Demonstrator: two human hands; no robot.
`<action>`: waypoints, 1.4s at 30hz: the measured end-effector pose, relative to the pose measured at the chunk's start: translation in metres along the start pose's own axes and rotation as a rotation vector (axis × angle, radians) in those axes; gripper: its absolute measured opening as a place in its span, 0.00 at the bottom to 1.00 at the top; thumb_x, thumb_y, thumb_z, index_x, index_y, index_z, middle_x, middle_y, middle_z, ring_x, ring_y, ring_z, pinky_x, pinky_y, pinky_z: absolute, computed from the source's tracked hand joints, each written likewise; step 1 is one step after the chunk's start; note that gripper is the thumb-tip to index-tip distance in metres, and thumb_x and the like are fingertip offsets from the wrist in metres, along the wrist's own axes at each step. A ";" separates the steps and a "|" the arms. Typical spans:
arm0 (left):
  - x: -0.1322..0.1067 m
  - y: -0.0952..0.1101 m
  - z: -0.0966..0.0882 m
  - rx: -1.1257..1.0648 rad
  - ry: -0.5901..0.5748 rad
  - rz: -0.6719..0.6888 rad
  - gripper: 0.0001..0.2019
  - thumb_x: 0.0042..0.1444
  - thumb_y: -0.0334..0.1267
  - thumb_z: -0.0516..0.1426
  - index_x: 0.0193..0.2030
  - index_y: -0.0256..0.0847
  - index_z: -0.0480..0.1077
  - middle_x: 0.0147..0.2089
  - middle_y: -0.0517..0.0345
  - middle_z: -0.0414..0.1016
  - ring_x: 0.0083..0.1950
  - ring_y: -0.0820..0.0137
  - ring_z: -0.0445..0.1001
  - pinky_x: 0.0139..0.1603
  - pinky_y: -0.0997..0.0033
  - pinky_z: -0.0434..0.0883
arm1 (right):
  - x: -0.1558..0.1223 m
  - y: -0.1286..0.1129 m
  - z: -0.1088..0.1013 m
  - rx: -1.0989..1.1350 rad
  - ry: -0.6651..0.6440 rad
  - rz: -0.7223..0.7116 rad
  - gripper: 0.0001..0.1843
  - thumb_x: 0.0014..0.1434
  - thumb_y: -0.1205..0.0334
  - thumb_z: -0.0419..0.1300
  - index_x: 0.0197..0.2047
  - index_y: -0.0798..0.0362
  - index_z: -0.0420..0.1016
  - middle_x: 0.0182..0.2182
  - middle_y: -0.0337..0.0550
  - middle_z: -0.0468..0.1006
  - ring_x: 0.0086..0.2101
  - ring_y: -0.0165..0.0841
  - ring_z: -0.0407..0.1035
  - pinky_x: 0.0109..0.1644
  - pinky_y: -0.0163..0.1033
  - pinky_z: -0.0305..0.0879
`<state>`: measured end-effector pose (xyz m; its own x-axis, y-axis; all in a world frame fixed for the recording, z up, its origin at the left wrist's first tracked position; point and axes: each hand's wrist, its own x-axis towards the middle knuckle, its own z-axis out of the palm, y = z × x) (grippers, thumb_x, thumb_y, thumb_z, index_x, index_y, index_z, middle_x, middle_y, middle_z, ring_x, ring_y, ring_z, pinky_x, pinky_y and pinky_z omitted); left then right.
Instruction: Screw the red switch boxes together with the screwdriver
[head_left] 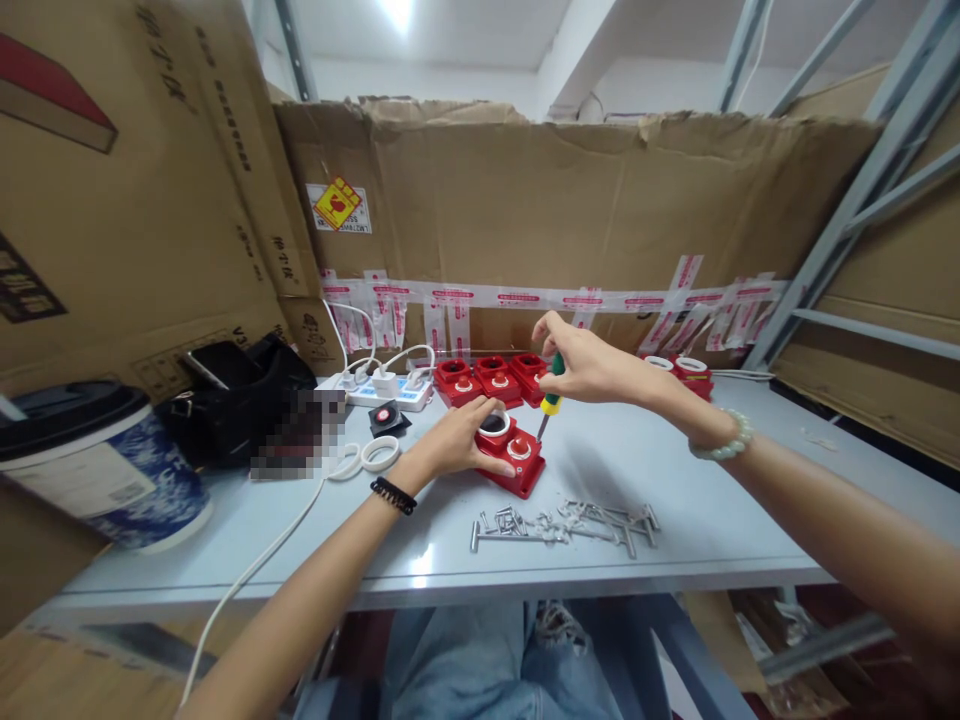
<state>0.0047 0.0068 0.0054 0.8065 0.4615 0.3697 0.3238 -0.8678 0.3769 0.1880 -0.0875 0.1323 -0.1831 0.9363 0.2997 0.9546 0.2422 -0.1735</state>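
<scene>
Two hands busy: my left hand point(457, 440) pressed red housing point(511, 457) flat, my right hand point(581, 368) fingers clenched round screwdriver point(550, 400). Risk: tip skidding off housing, scattering loose screws point(562, 524) nearby on bench point(675, 480).

1. Red housing point(517, 462) with white rings.
2. Screwdriver point(551, 392): green and yellow handle.
3. Bucket point(105, 470): blue-and-white pattern (black lid).
4. Silver screws point(562, 525) on the pale grey table point(712, 520).
</scene>
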 end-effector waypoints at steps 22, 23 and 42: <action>0.000 0.001 -0.001 0.009 0.001 0.014 0.34 0.38 0.59 0.62 0.49 0.43 0.60 0.47 0.52 0.67 0.46 0.60 0.69 0.45 0.61 0.67 | 0.001 0.011 0.008 0.275 0.254 -0.069 0.20 0.46 0.69 0.53 0.45 0.54 0.59 0.27 0.38 0.73 0.25 0.28 0.64 0.31 0.34 0.58; 0.000 0.001 -0.001 0.015 -0.002 0.008 0.35 0.37 0.59 0.62 0.50 0.43 0.60 0.46 0.52 0.67 0.46 0.60 0.69 0.45 0.61 0.67 | 0.001 0.010 0.004 0.267 0.310 -0.068 0.19 0.46 0.69 0.53 0.44 0.54 0.61 0.26 0.38 0.73 0.25 0.28 0.64 0.31 0.34 0.58; -0.001 0.003 -0.002 0.025 -0.021 -0.021 0.36 0.37 0.59 0.62 0.51 0.45 0.60 0.49 0.52 0.66 0.49 0.58 0.68 0.49 0.60 0.65 | 0.008 0.024 0.068 0.048 -0.631 0.227 0.12 0.49 0.61 0.52 0.27 0.60 0.73 0.22 0.46 0.74 0.21 0.29 0.64 0.24 0.32 0.57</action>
<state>0.0042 0.0046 0.0077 0.8096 0.4756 0.3441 0.3527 -0.8627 0.3625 0.1938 -0.0566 0.0667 -0.0954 0.9310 -0.3523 0.9768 0.0194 -0.2132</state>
